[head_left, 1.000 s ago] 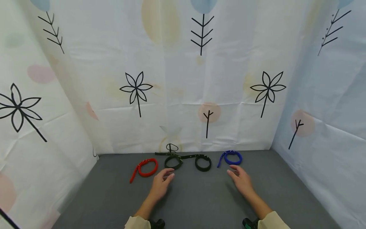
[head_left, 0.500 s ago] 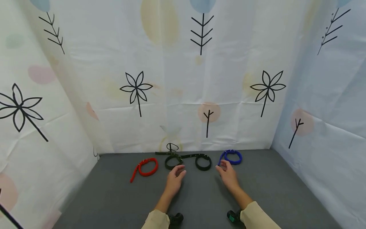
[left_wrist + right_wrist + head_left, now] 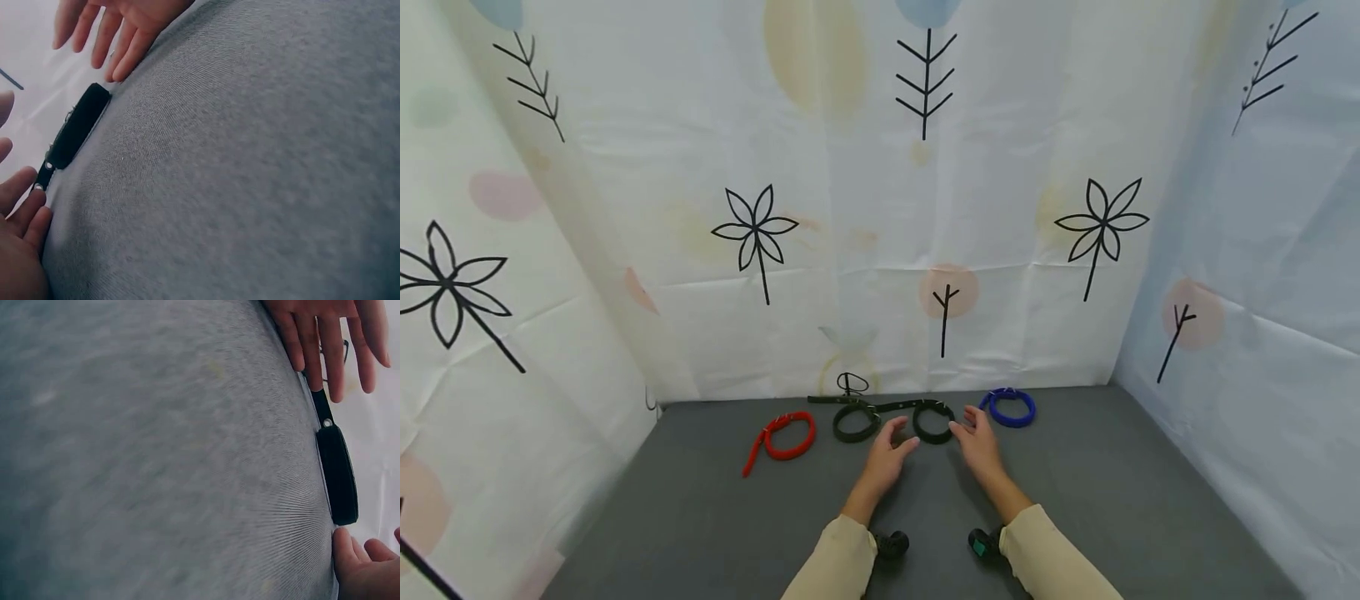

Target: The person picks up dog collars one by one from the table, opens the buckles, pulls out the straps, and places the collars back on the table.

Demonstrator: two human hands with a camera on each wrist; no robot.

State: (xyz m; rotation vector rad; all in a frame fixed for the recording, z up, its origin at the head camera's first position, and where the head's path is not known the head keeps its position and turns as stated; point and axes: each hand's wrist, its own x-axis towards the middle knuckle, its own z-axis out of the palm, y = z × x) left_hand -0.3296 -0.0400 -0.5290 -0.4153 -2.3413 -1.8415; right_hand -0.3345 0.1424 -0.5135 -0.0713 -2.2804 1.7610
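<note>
In the head view my left hand (image 3: 883, 462) reaches in at the near left of a black buckled collar (image 3: 934, 439), fingers spread and loosely bent. My right hand (image 3: 981, 450) is on the other side, its thumb near the ring's right edge; whether it touches cannot be told. The left wrist view shows the looped collar (image 3: 81, 128) lying between both hands, with nothing gripped. In the right wrist view, the collar's studded strap (image 3: 322, 407) passes behind the left fingers.
A dark green collar (image 3: 853, 437) lies just left of the black one, their straps close together. Further left is a red collar (image 3: 787, 455); a blue collar (image 3: 1013, 422) sits behind the right hand. A patterned curtain (image 3: 850, 208) rises along the grey table's (image 3: 700, 517) back edge.
Both hands have come inward and forward toward the black collar: the left moved right, away from the green collar, and the right moved left, away from the blue one. The collars have stayed put.
</note>
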